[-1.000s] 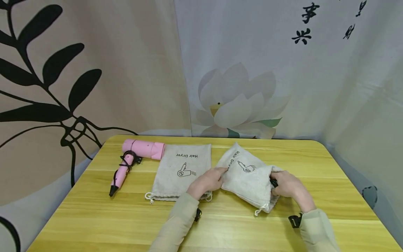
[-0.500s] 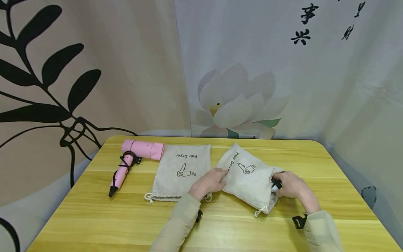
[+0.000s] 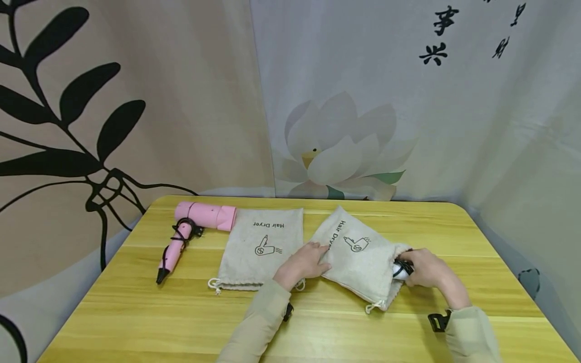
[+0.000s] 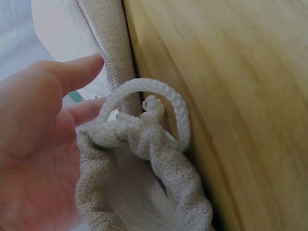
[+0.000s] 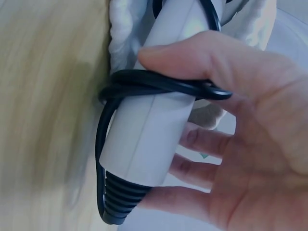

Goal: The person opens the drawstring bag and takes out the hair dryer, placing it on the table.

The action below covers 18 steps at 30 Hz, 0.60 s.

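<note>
A white hair dryer handle [image 5: 144,134] with black cord [image 5: 154,85] looped round it sticks out of the mouth of the right drawstring bag [image 3: 363,264]. My right hand [image 3: 426,268] grips this handle, thumb over the top and fingers beneath; the rest of the dryer is hidden inside the cloth. At the bag's left side, my left hand [image 3: 304,262] presses on the fabric with fingers extended. In the left wrist view its thumb [image 4: 84,72] lies against the bag's edge, close to the cord loop [image 4: 144,85] of the other bag.
A flat drawstring bag [image 3: 268,259] printed "Hair Dryer" lies left of centre, partly under the left forearm. Beyond it, a pink hair dryer [image 3: 209,215] with its cord wound on the handle rests on the wooden table [image 3: 136,322]. A printed curtain [image 3: 204,101] hangs behind.
My right hand has drawn back to the right, bringing more of the white handle and black cord out of the bag. The left hand has stayed nearly still on the cloth.
</note>
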{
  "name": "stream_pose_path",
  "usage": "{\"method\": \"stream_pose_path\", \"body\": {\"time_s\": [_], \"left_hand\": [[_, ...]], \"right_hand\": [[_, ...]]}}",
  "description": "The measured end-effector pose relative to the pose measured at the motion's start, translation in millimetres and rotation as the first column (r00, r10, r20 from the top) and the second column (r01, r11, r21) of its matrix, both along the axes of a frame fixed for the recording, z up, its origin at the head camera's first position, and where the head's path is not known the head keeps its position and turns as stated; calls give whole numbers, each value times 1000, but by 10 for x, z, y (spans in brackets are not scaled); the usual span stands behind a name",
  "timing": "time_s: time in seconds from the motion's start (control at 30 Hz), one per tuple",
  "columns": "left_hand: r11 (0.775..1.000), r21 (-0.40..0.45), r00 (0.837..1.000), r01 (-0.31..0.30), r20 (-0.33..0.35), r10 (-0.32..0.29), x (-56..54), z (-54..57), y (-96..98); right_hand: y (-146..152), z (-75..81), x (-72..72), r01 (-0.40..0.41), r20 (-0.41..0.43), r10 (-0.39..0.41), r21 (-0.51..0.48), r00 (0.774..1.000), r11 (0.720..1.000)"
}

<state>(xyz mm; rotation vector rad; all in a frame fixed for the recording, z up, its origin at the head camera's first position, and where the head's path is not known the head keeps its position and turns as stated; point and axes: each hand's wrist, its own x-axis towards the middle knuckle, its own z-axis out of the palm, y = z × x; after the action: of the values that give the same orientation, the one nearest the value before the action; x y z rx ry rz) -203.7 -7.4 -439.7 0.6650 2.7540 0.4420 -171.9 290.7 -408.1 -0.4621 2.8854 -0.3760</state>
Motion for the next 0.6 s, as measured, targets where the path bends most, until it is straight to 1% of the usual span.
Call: {"method": "stream_pose_path", "body": {"time_s": [0.3,0.6], "left_hand": [[1000,-15,1000,-5,2,5,13,0,24],[1000,17,1000,13,-6,-13,-13,-17,-4]], "right_hand": [[105,-35,-11,-16,-9,16,9,1000,1000],[153,-48,11,-29,-18,29,5,999,1000]]}}
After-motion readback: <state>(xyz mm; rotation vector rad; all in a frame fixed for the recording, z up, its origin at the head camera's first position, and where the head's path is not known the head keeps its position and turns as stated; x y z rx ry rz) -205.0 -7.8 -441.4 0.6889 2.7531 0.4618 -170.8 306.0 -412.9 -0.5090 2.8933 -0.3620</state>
